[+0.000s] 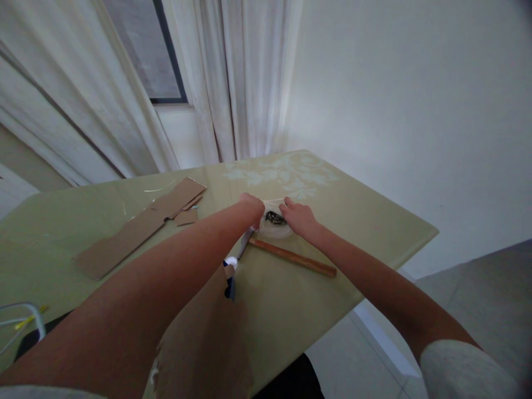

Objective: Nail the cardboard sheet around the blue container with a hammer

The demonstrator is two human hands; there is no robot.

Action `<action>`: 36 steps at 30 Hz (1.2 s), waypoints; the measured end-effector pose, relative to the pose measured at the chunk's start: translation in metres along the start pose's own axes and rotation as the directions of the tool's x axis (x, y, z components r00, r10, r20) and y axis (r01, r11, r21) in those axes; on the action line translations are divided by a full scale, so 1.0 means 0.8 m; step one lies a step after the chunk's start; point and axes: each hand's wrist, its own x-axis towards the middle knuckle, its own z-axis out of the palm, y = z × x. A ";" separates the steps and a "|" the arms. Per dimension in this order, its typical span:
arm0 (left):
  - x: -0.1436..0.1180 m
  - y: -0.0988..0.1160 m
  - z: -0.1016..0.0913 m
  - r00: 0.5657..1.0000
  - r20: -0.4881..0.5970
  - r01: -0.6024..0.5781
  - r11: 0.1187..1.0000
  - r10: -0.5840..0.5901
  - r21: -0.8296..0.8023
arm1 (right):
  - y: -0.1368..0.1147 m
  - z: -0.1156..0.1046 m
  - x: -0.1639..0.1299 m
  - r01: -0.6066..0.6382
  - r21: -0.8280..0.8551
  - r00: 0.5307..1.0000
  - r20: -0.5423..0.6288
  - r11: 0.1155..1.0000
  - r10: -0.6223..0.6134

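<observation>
A clear plastic bag (286,231) with a cluster of small black pieces (275,218) lies on the table between my hands. My left hand (252,208) is closed at the bag's left side, its fingertips partly hidden behind the wrist. At the opposite side, my right hand (298,215) pinches the bag's edge between thumb and fingers. Just nearer to me lies a brown wooden handle (295,256). A grey piece (245,243) touches or adjoins its left end; I cannot tell if they are joined.
Torn cardboard strips (141,227) lie to the left on the pale green table (282,316). A white roundish item and a dark blue scrap (229,285) sit by my left forearm. A larger brown cardboard piece (208,349) is below. Curtains and a wall stand behind.
</observation>
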 end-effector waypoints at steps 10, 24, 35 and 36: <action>-0.012 -0.042 -0.013 0.998 -0.060 -0.033 0.995 0.028 -0.095 | -0.005 -0.003 0.014 0.151 0.013 0.987 0.053 0.988 -0.152; -0.233 -0.123 0.036 0.793 -0.581 -0.132 0.881 -0.181 -0.455 | 0.009 -0.005 0.021 0.251 0.066 0.958 0.122 0.966 -0.258; -0.338 -0.128 0.159 0.709 -0.517 -0.130 0.632 -0.480 -0.764 | 0.006 -0.012 0.013 0.232 0.239 0.968 0.038 0.943 -0.248; -0.341 -0.131 0.165 0.698 -0.506 -0.131 0.604 -0.507 -0.786 | 0.007 -0.013 0.013 0.219 0.275 0.972 0.020 0.936 -0.233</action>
